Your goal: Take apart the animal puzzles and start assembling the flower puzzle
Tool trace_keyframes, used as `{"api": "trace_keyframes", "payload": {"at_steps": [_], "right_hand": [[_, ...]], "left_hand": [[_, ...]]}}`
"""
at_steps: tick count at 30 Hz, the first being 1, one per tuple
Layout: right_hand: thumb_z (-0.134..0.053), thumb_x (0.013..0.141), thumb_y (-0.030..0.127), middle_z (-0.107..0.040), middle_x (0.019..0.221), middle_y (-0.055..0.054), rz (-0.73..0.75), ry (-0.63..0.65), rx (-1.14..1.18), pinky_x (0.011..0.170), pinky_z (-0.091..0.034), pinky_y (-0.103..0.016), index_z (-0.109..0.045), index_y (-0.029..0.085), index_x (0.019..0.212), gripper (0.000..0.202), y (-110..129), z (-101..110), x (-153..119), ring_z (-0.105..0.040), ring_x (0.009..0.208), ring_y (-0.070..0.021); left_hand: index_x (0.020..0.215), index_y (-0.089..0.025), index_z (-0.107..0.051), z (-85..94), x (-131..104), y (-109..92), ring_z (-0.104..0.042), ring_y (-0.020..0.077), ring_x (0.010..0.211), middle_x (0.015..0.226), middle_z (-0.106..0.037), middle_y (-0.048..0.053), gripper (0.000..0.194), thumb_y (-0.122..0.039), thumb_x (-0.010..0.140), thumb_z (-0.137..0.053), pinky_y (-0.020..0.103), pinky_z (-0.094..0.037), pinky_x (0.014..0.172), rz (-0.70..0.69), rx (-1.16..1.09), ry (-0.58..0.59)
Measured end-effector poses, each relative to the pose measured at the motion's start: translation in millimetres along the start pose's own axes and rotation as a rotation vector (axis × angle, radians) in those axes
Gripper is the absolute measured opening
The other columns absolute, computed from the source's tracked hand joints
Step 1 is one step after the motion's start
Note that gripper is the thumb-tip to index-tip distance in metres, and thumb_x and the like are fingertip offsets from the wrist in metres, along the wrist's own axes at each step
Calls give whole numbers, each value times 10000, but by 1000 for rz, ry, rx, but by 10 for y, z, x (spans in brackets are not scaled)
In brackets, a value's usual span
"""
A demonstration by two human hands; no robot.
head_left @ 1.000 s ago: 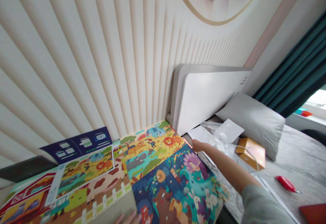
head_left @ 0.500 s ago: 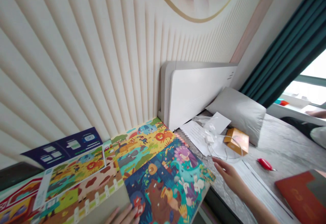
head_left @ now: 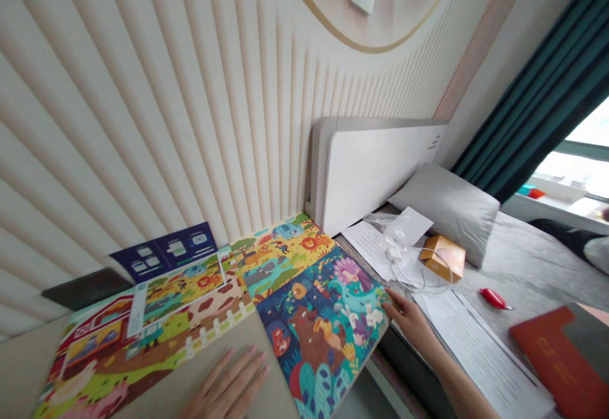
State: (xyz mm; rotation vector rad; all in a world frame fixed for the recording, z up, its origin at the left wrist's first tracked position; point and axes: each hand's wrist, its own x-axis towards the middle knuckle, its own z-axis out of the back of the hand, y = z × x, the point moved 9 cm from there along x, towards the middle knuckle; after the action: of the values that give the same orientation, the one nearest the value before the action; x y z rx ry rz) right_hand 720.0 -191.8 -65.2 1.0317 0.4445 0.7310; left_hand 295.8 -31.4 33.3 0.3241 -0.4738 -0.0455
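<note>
A dark blue forest picture board [head_left: 323,336] with a bear and rabbits lies at the table's right edge, overlapping a yellow safari board [head_left: 280,254]. My right hand [head_left: 410,324] is at the forest board's right edge, thumb and fingers closed on it. My left hand [head_left: 228,384] rests flat on the beige table [head_left: 266,393], fingers spread, just left of the forest board. Left of it lies a farm picture board [head_left: 162,349] with a cow and a fence, a smaller safari picture card [head_left: 183,289] on top.
A dark blue leaflet [head_left: 164,252] leans by the ribbed wall, beside a black object [head_left: 88,289]. On the bed are papers [head_left: 480,349], a cable, an orange box [head_left: 442,258], a red tool [head_left: 493,299], a red-grey folder [head_left: 561,355] and a pillow [head_left: 447,206].
My right hand has moved from over the bed to the forest board's edge and closed on it. My left hand has come off that board's left edge onto the table. The view has shifted.
</note>
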Motion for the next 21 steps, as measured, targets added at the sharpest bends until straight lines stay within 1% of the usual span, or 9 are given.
{"api": "trace_keyframes", "payload": {"at_steps": [2,4,6,8,11,13,15,21], "right_hand": [[-664,788,658,-720,1216,-103,-5,-30,-17,953,-558,-480,-668,200,1286,676,-39,1,36,-674,1099,-345],[-665,782,664,-733,1179,-112,-11,-54,-11,943,-558,-480,-669,187,1273,684,-81,-6,62,-688,1059,-343],[-652,783,679,-737,1168,-112,-7,-64,8,924,-564,-479,-659,179,1276,702,-107,-24,71,-694,1041,-338],[-642,784,690,-732,1180,-112,9,-85,4,922,-564,-478,-646,177,1293,723,-107,-24,63,-690,1054,-336],[-636,785,695,-705,1240,-122,49,-154,-55,960,-543,-488,-626,183,1329,747,-68,30,37,-663,1118,-345],[-632,788,692,-682,1283,-127,74,-175,-91,993,-521,-498,-614,189,1349,754,-33,58,28,-643,1159,-350],[-629,790,692,-668,1308,-127,87,-163,-98,1011,-509,-506,-609,191,1356,756,-3,64,25,-633,1179,-350],[-642,790,683,-688,1275,-125,94,-68,-58,1002,-518,-524,-647,174,1309,727,93,22,-13,-660,1137,-350]], "left_hand": [[1398,-242,-566,28,26,-12,-359,194,1431,1485,-524,-27,464,-426,977,-495,375,-18,1269,30,-31,39],[1458,-232,-494,-4,81,-53,-332,185,1449,1536,-462,-18,513,-432,985,-492,355,-31,1267,46,-85,86],[1517,-234,-398,-88,153,-102,-304,185,1467,1582,-388,-3,559,-426,998,-476,357,-93,1262,60,-167,131],[1566,-249,-278,-231,214,-126,-274,197,1485,1617,-315,4,602,-416,1013,-450,378,-163,1247,102,-258,209],[1587,-295,-160,-411,262,-169,-256,209,1496,1629,-281,-11,611,-440,1038,-384,417,-213,1230,139,-393,297],[1587,-315,-125,-481,261,-185,-241,218,1503,1634,-264,-12,604,-457,1046,-351,443,-213,1229,160,-457,332],[1585,-322,-118,-513,245,-188,-230,226,1507,1639,-247,-6,597,-459,1048,-339,460,-204,1230,178,-492,346],[1581,-316,-148,-492,218,-186,-244,227,1503,1632,-275,11,595,-429,1043,-376,460,-211,1226,178,-513,313]]}}
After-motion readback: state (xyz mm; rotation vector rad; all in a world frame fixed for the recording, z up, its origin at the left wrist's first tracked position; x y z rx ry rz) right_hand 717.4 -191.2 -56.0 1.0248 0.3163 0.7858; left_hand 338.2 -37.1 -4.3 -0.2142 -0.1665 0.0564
